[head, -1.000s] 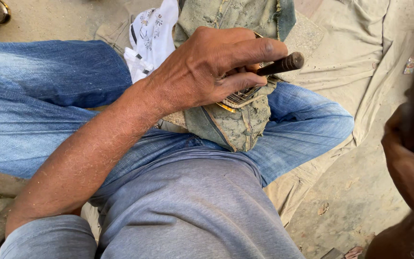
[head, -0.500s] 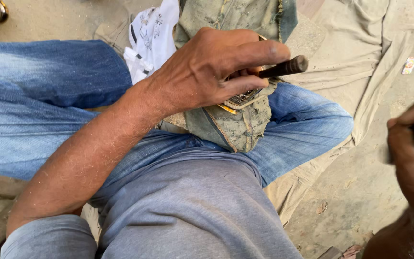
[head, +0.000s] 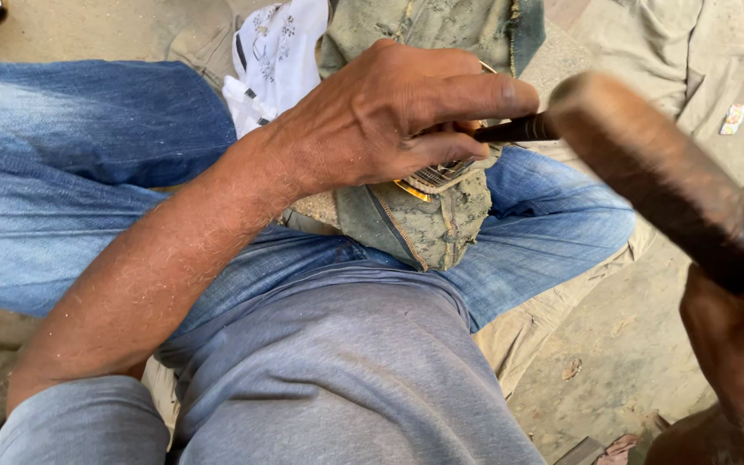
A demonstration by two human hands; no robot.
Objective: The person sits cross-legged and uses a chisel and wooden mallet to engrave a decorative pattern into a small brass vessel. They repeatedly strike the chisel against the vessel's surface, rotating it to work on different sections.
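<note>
Your blue-jeaned legs (head: 88, 172) fill the view, seated on a tan cloth (head: 647, 52) spread over the dirt ground; a worn, grimy denim piece (head: 428, 215) lies across your lap, a white printed cloth (head: 277, 60) just behind it; your left hand (head: 389, 112) is closed around a dark rod-like tool (head: 518, 129), pinning it to the denim; your right hand (head: 738, 344) grips a brown wooden handle (head: 656, 172), its blurred end just beside the rod.

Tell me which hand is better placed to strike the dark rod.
Right. The right hand holds a wooden hammer handle raised over the dark rod. The left hand is busy pinning that rod against the green cloth on the lap.
</note>
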